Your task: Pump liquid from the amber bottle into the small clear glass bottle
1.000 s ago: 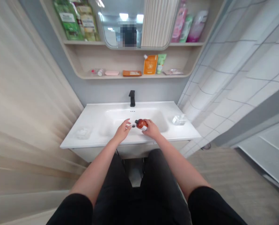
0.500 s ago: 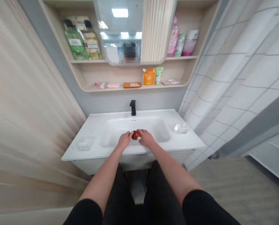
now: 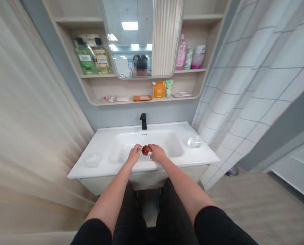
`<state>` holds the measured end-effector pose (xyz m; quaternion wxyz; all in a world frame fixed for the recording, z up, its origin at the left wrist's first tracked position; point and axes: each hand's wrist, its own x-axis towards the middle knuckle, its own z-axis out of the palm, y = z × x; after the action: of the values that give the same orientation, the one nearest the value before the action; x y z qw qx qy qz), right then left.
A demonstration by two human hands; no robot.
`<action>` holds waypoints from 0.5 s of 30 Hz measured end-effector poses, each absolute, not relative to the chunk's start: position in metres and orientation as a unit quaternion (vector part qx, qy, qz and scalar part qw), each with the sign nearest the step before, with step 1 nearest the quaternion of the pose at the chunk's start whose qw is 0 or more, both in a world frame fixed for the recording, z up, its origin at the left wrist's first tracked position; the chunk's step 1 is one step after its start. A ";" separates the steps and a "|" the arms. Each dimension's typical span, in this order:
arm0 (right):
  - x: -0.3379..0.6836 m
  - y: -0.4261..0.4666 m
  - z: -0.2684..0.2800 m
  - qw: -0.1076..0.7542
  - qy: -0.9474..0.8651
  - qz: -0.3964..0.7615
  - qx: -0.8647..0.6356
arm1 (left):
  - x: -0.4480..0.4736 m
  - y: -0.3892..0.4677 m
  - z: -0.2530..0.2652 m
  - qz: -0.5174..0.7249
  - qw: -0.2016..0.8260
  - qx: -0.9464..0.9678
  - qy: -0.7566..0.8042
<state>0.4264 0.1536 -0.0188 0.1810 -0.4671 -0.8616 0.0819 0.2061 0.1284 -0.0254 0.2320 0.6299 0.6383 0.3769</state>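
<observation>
An amber-brown bottle (image 3: 146, 150) with a white label lies tilted on its side over the front of the white sink basin (image 3: 171, 143). My right hand (image 3: 157, 153) is wrapped round its right part, covering that end. At the bottle's left end is my left hand (image 3: 134, 154), its fingertips pinched together close to the neck. Something small and dark shows between those fingertips and the bottle, too small to name. Behind the bottle, at the back of the basin, stands a black faucet (image 3: 144, 121).
Clear dishes stand on the counter, one left (image 3: 93, 160) and one right (image 3: 194, 142). The shelf above holds an orange pouch (image 3: 159, 90), a green tube (image 3: 169, 88) and an orange packet (image 3: 142, 98). A mirror (image 3: 131, 44) hangs higher. Curtains flank both sides.
My left fingertips have shifted slightly away from the bottle's left end. My right hand still holds the bottle. The head view has tilted up a little, so more upper shelf shows.
</observation>
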 end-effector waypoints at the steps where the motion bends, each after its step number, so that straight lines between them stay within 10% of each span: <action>1: 0.426 0.154 -0.019 0.180 -0.861 0.082 -0.469 | 0.206 0.128 -0.025 0.370 0.232 0.633 0.639; 15: 0.426 0.157 -0.022 0.174 -0.865 0.093 -0.462 | 0.205 0.133 -0.030 0.367 0.228 0.625 0.651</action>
<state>0.4261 0.1567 -0.0216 0.1739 -0.4616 -0.8649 0.0925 0.2050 0.1330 -0.0296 0.2283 0.6247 0.6506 0.3665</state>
